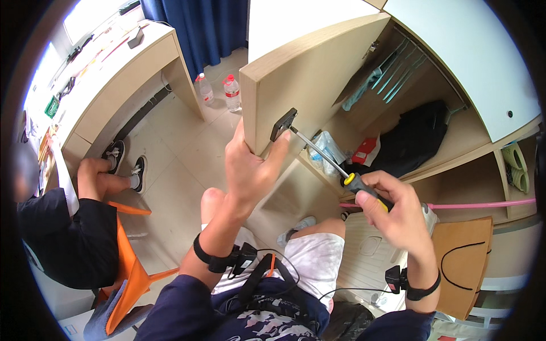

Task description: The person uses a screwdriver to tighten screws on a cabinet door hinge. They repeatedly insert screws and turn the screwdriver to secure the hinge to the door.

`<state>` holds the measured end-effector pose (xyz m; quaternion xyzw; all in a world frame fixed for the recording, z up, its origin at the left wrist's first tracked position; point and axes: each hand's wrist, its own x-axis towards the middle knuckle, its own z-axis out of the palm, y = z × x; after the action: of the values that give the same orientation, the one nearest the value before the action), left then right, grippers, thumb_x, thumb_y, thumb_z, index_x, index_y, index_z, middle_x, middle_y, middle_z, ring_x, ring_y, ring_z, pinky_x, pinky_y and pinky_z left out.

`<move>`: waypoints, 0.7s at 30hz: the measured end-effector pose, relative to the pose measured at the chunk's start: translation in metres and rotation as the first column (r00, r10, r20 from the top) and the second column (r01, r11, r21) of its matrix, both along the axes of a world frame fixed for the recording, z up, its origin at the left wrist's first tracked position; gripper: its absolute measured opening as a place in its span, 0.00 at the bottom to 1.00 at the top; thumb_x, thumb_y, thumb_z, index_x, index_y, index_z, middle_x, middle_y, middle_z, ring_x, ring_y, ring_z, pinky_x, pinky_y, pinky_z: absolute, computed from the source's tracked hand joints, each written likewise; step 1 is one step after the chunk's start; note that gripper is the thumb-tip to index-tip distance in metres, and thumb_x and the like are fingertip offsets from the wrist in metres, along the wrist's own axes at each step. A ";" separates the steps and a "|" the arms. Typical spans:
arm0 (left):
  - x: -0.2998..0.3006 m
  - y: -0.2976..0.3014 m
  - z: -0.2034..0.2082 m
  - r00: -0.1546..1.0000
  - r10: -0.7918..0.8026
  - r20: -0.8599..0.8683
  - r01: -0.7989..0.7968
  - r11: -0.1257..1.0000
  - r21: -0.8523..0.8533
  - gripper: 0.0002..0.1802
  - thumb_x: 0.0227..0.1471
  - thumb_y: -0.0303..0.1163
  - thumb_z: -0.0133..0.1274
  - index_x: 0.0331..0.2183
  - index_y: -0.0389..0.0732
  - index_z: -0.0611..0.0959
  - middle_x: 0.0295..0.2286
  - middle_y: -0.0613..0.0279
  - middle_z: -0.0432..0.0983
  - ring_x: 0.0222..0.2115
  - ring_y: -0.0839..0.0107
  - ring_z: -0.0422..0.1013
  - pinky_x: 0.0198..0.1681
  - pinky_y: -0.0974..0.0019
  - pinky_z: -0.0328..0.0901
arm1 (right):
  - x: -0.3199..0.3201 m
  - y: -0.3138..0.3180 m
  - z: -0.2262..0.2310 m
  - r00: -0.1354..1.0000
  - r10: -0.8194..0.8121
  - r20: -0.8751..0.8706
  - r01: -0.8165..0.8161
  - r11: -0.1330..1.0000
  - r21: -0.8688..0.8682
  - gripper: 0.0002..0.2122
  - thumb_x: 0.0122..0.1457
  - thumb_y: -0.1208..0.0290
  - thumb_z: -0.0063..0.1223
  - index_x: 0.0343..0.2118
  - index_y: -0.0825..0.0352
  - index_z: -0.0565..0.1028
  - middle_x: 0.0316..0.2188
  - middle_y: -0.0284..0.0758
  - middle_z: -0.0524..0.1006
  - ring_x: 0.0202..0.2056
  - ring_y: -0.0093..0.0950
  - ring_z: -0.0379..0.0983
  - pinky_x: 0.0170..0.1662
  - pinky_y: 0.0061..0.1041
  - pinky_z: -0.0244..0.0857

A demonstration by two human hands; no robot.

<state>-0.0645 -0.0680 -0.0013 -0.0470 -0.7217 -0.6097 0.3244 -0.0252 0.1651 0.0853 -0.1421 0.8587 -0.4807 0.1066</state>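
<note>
Although its outline bends toward the rim, the wardrobe (455, 57) is plainly the biggest thing, its white front and pale wooden inside filling the upper right. Across from it, a pale desk (122, 62) curves along the left, and a dark blue curtain (196, 25) hangs beyond the desk's far end. Between them the wardrobe's wooden door (321, 65) stands swung out, its near edge toward the person. A seated person (71, 241) in dark clothes is on an orange chair (129, 273) at lower left. A brown paper bag (462, 264) stands at lower right, beside a cream plastic box (364, 244). Inside the wardrobe, a black garment (415, 136) lies crumpled below a row of light blue hangers (401, 71). Two clear bottles (232, 94) with red caps stand close together on the floor near the curtain. The left hand (247, 170) clasps the door's near edge, fingers on the outer side and partly hidden, thumb on the inner face, its tip at the lower edge of a small black block. The right hand (395, 207) has its fingers curled closely round the handle of a screwdriver (354, 182), whose shaft slants up and leftward to the block. That black block (283, 125) sits against the door's inner face, tilted, near its edge.
</note>
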 end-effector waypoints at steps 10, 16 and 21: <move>-0.003 0.001 -0.001 1.000 -0.018 0.010 0.018 0.999 0.037 0.11 0.50 0.25 0.59 0.37 0.34 0.79 0.29 0.63 0.76 0.28 0.76 0.69 0.34 0.72 0.65 | -0.029 0.020 -0.036 0.390 0.534 0.750 0.479 0.578 -0.661 0.17 0.68 0.62 0.42 0.44 0.77 0.68 0.30 0.36 0.69 0.18 0.21 0.64 0.09 0.15 0.52; -0.006 -0.004 0.000 0.997 -0.073 0.015 0.072 0.997 0.041 0.10 0.53 0.26 0.60 0.37 0.34 0.78 0.32 0.67 0.75 0.32 0.79 0.68 0.38 0.74 0.64 | -0.017 0.012 -0.016 0.808 0.203 0.554 0.075 0.896 -0.438 0.17 0.58 0.65 0.61 0.42 0.72 0.68 0.31 0.34 0.71 0.19 0.17 0.66 0.13 0.15 0.57; -0.007 -0.002 -0.007 0.999 -0.021 -0.050 0.022 1.000 0.008 0.13 0.51 0.26 0.59 0.40 0.34 0.76 0.35 0.61 0.73 0.34 0.71 0.69 0.40 0.67 0.64 | 0.003 0.000 -0.004 0.999 0.016 -0.036 -0.014 0.998 0.055 0.12 0.58 0.69 0.59 0.36 0.71 0.70 0.24 0.38 0.75 0.21 0.27 0.72 0.23 0.28 0.65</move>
<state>-0.0710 -0.0698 -0.0086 -0.0684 -0.7103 -0.6149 0.3358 -0.0223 0.1646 0.0812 -0.1542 0.8722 -0.4536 0.0981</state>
